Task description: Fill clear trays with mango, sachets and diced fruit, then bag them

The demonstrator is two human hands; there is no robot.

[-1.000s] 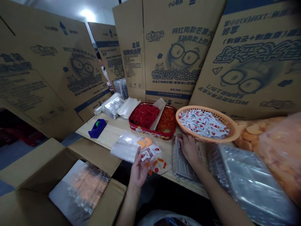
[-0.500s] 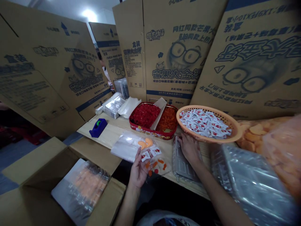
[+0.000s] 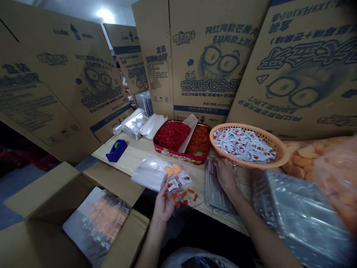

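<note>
My left hand (image 3: 165, 204), palm up, holds the near left edge of a clear plastic tray (image 3: 198, 203). In that tray lie two orange foam-like candy pieces (image 3: 173, 170), two small white sachets (image 3: 184, 179) and several orange and red gummy pieces (image 3: 184, 194). My right hand (image 3: 227, 176) rests over a stack of clear plastic trays (image 3: 213, 191), its fingers bent and closed at the far end of the top one. Its fingertips are partly hidden, just below an orange basket (image 3: 283, 158) heaped with white sachets (image 3: 242, 145).
A red tin (image 3: 182, 158) with red and orange pieces stands behind. Left are a blue tape dispenser (image 3: 116, 152) and clear bags (image 3: 145, 175). An open carton (image 3: 122, 238) holds filled packs. Right are more clear trays (image 3: 301, 212) and a bag of orange pieces (image 3: 306, 156). Cardboard boxes (image 3: 156, 56) wall the back.
My right hand has shifted very slightly on the tray stack, with its fingers drawn in a little. My left hand and its tray have stayed in place.
</note>
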